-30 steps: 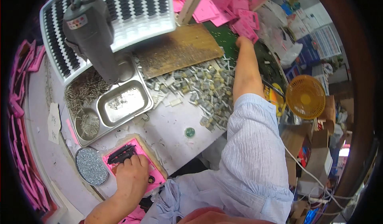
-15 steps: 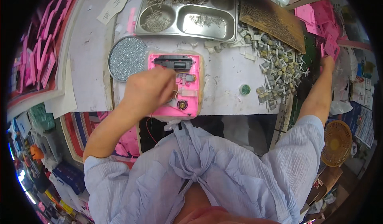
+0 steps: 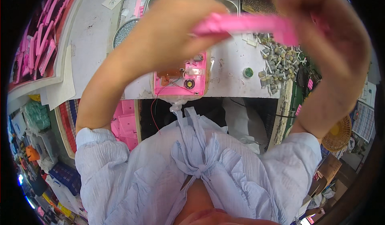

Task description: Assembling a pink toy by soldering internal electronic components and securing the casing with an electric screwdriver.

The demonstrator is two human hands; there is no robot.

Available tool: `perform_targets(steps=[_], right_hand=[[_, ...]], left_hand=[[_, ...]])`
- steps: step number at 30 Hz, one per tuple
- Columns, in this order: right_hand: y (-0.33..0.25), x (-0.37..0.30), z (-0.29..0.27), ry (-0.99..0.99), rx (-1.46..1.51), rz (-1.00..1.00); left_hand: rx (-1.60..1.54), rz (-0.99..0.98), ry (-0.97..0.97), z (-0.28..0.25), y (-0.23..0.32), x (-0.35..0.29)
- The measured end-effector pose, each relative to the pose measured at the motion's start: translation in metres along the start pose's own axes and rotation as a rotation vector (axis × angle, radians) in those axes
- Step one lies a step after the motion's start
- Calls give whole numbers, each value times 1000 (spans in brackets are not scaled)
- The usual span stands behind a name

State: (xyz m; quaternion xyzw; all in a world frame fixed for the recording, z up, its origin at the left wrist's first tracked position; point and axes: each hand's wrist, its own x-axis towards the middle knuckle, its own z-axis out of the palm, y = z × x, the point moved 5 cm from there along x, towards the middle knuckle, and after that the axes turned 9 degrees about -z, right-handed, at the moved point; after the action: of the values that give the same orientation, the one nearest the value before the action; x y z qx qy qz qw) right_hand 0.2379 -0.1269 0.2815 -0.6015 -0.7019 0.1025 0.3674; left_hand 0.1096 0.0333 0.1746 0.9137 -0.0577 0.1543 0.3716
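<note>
A pink plastic panel (image 3: 250, 24) is raised above the bench and seen nearly edge-on, blurred by motion. My left hand (image 3: 188, 22) grips its left end, and my right hand (image 3: 327, 32) is closed around its right end. Beneath my left forearm lies a pink plastic housing (image 3: 176, 90) on the bench. Inside it show a small round speaker (image 3: 189, 83), a brown board (image 3: 168, 73) and thin wires. My left hand and forearm hide the housing's upper part.
Grey motors with white shafts (image 3: 276, 64) are heaped at the right of the bench (image 3: 234, 82). A green-topped round item (image 3: 248, 72) stands near them. A round tin of small metal parts (image 3: 124, 32) and a steel compartment tray (image 3: 234, 4) are behind. Pink panels (image 3: 38, 44) fill the far left.
My right hand has come up from the pink pile at the right with a pink panel. My left hand has left the housing and risen to grip the panel's other end.
</note>
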Motion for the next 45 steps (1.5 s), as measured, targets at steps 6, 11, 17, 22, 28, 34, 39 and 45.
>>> perform_targets(steps=[6,11,17,22,28,34,39,45], right_hand=[[63,-52,109,447,32,197],[69,-93,200,659,889,577],[80,-170,152,929,819,656],[79,-207,144,1040,800,605],[81,-213,153,996,806,629],[90,-203,170,876,825,626],[87,-195,194,799,888,747],[69,-165,247,444,578,804]], left_hand=[[-1006,-583,559,-15,-73,-96],[-1051,-738,287,61,-65,-113],[102,-160,77,93,-33,-94],[225,-168,3,123,-36,-94],[274,-124,-84,124,-35,-88],[236,-60,-73,118,-40,-88],[-392,-361,127,84,-58,-113],[-704,-697,206,86,-65,-138]])
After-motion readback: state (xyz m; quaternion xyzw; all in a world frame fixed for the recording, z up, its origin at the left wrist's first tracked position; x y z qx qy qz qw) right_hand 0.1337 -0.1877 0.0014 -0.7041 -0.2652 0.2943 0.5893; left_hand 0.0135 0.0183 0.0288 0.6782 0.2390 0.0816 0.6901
